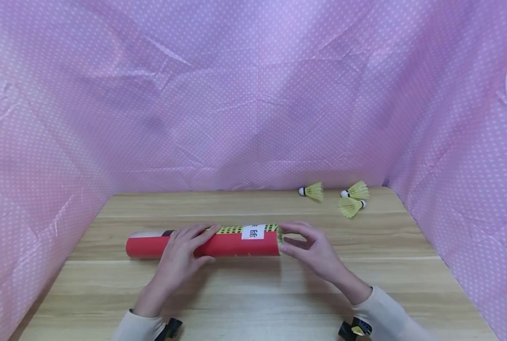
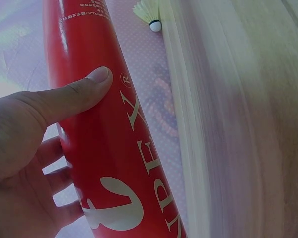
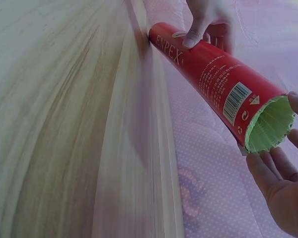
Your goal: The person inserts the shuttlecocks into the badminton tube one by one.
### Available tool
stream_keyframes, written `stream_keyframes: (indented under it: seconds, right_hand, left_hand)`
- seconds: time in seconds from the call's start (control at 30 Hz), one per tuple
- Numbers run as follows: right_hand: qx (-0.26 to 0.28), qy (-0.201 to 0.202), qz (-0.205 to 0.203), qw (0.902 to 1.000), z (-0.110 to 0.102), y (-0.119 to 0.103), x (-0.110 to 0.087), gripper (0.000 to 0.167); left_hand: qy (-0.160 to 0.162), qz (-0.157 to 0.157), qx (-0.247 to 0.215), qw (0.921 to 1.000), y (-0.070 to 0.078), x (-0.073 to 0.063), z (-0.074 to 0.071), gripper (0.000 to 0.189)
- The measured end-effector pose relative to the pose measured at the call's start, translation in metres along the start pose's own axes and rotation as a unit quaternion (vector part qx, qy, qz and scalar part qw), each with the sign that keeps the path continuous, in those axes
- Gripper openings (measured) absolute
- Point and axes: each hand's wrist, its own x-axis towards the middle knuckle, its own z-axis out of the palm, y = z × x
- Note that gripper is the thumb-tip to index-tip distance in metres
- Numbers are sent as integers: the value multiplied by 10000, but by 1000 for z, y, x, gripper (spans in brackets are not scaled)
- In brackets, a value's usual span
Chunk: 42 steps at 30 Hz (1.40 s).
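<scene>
A red shuttlecock tube (image 1: 236, 247) lies sideways above the table, bearing a white label and a yellow-green panel. My left hand (image 1: 178, 258) grips it left of its middle; in the left wrist view the thumb (image 2: 84, 94) crosses the red side while the other fingers go behind. At the tube's right end is its round mouth, where the pale yellow-green skirt of a shuttlecock (image 3: 272, 126) shows, about level with the rim. My right hand (image 1: 311, 248) is at this mouth, thumb and fingers spread, fingertips touching the edge. Whether they touch rim or skirt is hard to tell.
Three yellow shuttlecocks with white heads lie at the table's back right: one apart on the left (image 1: 312, 191), and two close together, a rear one (image 1: 357, 190) and a front one (image 1: 349, 207). Pink dotted cloth (image 1: 253, 118) hangs behind and beside the wooden table (image 1: 253, 303).
</scene>
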Motion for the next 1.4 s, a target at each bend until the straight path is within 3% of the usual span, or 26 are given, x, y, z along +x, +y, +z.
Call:
stream_keyframes:
  seconds: [0.93,1.4]
  right_hand:
    - [-314,149,182,9992,1,0,4,46]
    - [-520,89,151,9985,-2,-1,6,45]
  left_hand:
    - [12,201,51,9998,-5,7,-2,83]
    - [-36,111,12,9999,-6,7,-1,83]
